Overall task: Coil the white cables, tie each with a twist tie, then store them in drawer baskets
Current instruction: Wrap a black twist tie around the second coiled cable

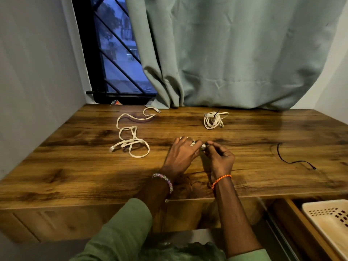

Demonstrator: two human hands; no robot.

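Observation:
At the middle of the wooden desk [75, 176], my left hand [181, 153] grips a coiled white cable [194, 142], which its fingers mostly hide. My right hand [219, 157] pinches a black twist tie [206, 144] at the coil's right end. A loose, uncoiled white cable [131, 136] sprawls to the left. At the back right lies a coiled white cable [213, 120] bound with a black tie. Another black twist tie [293, 159] lies loose on the desk to the right.
An open drawer at the lower right holds a cream perforated basket [331, 219]. A green curtain [235, 53] hangs down to the desk's back edge, beside a barred window [114, 53]. A small reddish object [115, 102] sits on the sill.

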